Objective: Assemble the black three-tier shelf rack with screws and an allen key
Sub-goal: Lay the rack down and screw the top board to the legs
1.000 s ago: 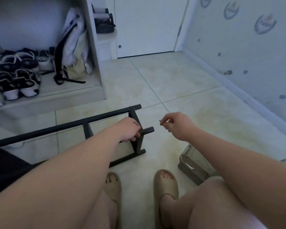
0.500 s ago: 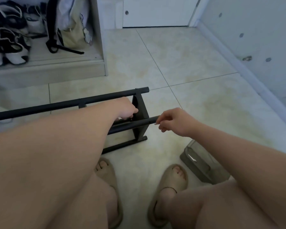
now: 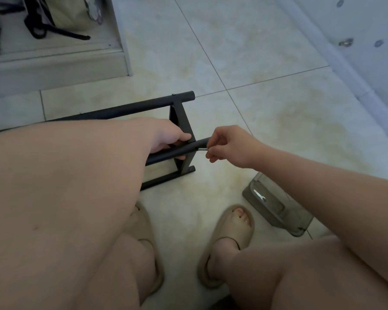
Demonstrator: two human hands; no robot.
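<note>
We see a pale tiled floor [image 3: 267, 63] filling most of the view; at the upper left stands a cabinet [image 3: 54, 63] with a bag [image 3: 76, 12] on its low shelf. The black rack [image 3: 143, 105] lies on its side on the floor, between the cabinet and the person's feet, its end frame towards the right. A clear box [image 3: 278, 211] sits on the floor at the right, under the right forearm; two tan sandals [image 3: 235, 222] are planted below the rack. The left hand [image 3: 170, 139] reaches in beside the end frame, its fingers curled round a black tube [image 3: 166, 154] that crosses that frame. The right hand [image 3: 229, 146] is just beside the tube's free end, thumb and fingertips pinching a silver piece [image 3: 202, 149] whose tip touches the tube near that end; whether it is a screw or the key we cannot tell. A small spanner [image 3: 259, 195] lies in the box.
</note>
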